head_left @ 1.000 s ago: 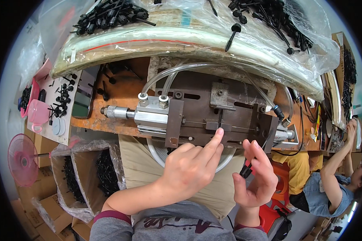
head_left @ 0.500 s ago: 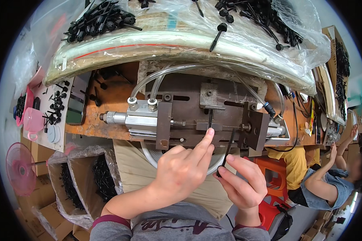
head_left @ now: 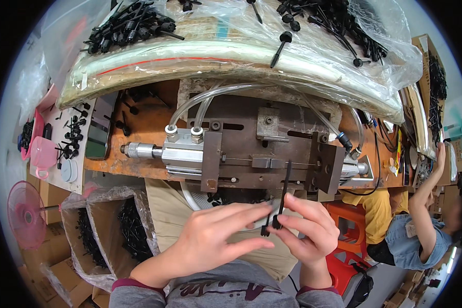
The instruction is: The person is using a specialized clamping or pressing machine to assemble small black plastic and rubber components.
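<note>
Head view, hands at lower centre of the frame. The right hand (head_left: 307,231) has drawn back from the press (head_left: 251,154), where half a second ago it stood at the slot, and now holds a thin black rod (head_left: 286,186) upright, fingers clamped on its lower end near a small black piece (head_left: 266,230). The left hand (head_left: 218,240), a second ago pointing a finger at the press, now lies flatter below it, fingers extended and close together, tips meeting the right hand at the rod's base; whether they actually grip the rod cannot be told. The rod thus stands just in front of the press, its top overlapping the press's lower edge in the frame, apart from the slot. Judged from this, the part is out of the fixture and in hand.

The press sits on an orange counter (head_left: 149,128) at mid-frame, with clear hoses (head_left: 200,100) arching above. More black parts (head_left: 128,25) lie on plastic sheeting along the upper edge. A pink fan (head_left: 25,215) stands at lower left; another person (head_left: 410,231) works at right.
</note>
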Action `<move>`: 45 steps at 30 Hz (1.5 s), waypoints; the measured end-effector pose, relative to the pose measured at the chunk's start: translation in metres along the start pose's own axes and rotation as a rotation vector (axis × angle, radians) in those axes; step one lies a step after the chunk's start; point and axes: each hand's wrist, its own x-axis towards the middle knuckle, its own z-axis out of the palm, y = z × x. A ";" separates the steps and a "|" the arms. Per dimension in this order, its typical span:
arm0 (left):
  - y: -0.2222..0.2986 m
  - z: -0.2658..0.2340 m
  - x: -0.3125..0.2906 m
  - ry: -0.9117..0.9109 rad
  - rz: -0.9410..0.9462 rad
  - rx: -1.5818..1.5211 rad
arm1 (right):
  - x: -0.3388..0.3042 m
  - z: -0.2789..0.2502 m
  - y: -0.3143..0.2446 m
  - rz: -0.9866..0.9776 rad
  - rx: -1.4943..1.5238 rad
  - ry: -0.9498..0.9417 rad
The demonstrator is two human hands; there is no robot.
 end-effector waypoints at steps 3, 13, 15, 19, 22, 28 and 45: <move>0.001 0.006 -0.007 0.022 -0.235 -0.459 | -0.008 0.013 0.002 0.014 0.190 0.027; 0.005 0.003 -0.010 0.165 -0.145 -0.270 | -0.007 0.024 -0.007 0.441 0.779 0.162; 0.007 0.004 -0.011 0.178 -0.104 -0.204 | 0.003 0.022 -0.008 0.572 0.898 0.126; 0.010 0.003 -0.015 0.207 -0.050 -0.105 | 0.020 0.024 -0.017 0.601 0.920 0.013; 0.011 -0.004 -0.021 0.200 -0.031 -0.106 | 0.034 0.029 -0.024 0.550 0.815 0.121; 0.015 -0.028 -0.041 0.338 0.035 -0.117 | 0.128 0.031 -0.049 0.087 0.803 0.434; 0.009 -0.136 -0.008 0.940 0.347 0.387 | 0.252 0.046 -0.042 -0.210 0.187 0.165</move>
